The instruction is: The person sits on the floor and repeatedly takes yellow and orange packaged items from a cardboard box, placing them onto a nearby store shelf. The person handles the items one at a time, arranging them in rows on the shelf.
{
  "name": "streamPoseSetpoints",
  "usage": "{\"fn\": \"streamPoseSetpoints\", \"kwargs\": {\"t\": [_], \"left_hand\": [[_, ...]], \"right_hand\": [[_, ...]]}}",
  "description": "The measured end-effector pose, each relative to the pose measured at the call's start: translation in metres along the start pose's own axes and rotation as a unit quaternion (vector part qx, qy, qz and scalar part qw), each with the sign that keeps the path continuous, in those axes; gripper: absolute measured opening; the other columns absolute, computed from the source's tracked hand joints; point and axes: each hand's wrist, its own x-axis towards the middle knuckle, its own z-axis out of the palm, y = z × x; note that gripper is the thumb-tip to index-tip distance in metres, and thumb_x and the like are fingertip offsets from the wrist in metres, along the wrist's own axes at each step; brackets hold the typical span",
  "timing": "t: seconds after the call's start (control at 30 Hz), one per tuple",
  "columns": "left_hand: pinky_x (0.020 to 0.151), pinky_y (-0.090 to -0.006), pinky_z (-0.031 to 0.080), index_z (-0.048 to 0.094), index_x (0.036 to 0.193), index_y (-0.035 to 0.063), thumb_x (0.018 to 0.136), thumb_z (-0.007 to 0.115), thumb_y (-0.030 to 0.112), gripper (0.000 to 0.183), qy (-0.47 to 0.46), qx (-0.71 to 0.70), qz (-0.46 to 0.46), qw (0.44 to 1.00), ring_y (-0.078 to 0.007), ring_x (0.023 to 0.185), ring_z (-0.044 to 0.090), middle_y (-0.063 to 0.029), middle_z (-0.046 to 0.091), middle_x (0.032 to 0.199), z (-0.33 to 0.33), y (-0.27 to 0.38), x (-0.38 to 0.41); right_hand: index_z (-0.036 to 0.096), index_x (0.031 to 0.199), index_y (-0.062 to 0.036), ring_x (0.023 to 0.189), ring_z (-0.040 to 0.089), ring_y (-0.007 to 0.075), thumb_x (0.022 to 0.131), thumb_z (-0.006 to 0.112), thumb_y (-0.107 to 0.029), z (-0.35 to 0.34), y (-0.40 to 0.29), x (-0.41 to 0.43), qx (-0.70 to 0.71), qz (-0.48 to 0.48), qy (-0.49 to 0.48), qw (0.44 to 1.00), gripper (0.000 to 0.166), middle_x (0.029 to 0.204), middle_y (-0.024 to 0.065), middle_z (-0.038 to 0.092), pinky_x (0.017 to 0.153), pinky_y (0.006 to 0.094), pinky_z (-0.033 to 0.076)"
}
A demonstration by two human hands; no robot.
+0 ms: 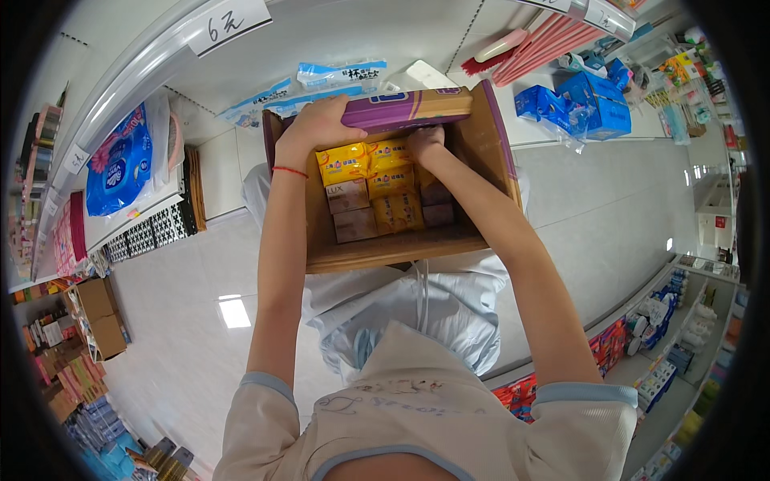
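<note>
An opened cardboard box with purple printed sides sits at my lap, against the shelf front. Several yellow-wrapped soap bars are stacked inside it. Beside them are pale LUX soap boxes, with darker packs on the right. My left hand grips the box's far purple flap near its left corner, thumb on the inner side. Reaching into the box, my right hand is at the far wall next to the yellow bars. Its fingers are bent and partly hidden, so whether it holds anything is unclear.
Blue-and-white packets lie on the shelf behind the box. Pink-handled brushes and blue cartons are to the right. A blue wipes pack stands left. Stocked shelving lines the lower right.
</note>
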Motion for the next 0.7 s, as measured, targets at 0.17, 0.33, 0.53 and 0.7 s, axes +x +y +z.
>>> {"fn": "streamPoseSetpoints", "kwargs": {"t": [0.17,0.33,0.53,0.7], "left_hand": [[0.084,-0.038,0.043,0.052,0.106,-0.0027,0.064,0.067,0.044,0.064,-0.003,0.014,-0.009,1.0,-0.0336,0.099,0.053,-0.0213,0.057,0.104,-0.003,0.0,-0.007],[0.087,-0.0362,0.042,0.049,0.112,-0.0049,0.066,0.069,0.044,0.07,0.012,0.01,0.009,1.0,-0.0333,0.102,0.053,-0.0236,0.055,0.109,-0.001,-0.003,-0.005],[0.088,-0.0356,0.042,0.048,0.114,-0.0063,0.066,0.07,0.044,0.073,-0.005,0.02,0.001,1.0,-0.0335,0.102,0.053,-0.0244,0.054,0.11,-0.003,0.004,-0.005],[0.088,-0.036,0.041,0.048,0.113,-0.0063,0.066,0.069,0.043,0.071,0.004,0.008,0.012,1.0,-0.0342,0.103,0.052,-0.0245,0.054,0.11,-0.001,-0.003,-0.006]], "right_hand": [[0.054,0.117,-0.0037,0.113,0.047,0.0358,0.086,0.048,-0.032,-0.044,-0.036,-0.049,-0.073,0.087,0.016,0.993,0.042,0.122,0.011,0.052,0.078,0.0461,0.046],[0.059,0.111,-0.006,0.102,0.056,0.0244,0.08,0.056,-0.028,-0.05,-0.057,-0.052,0.043,0.007,-0.176,0.983,0.038,0.113,0.0088,0.058,0.07,0.0395,0.049],[0.059,0.113,-0.0116,0.104,0.056,0.0206,0.077,0.063,-0.029,0.004,-0.05,-0.036,0.123,-0.013,-0.182,0.976,0.04,0.114,0.0044,0.058,0.079,0.0353,0.045],[0.059,0.112,-0.0116,0.106,0.055,0.0213,0.08,0.059,-0.027,-0.005,-0.044,-0.04,0.115,0.022,-0.128,0.985,0.036,0.114,0.0048,0.058,0.077,0.0357,0.046]]}}
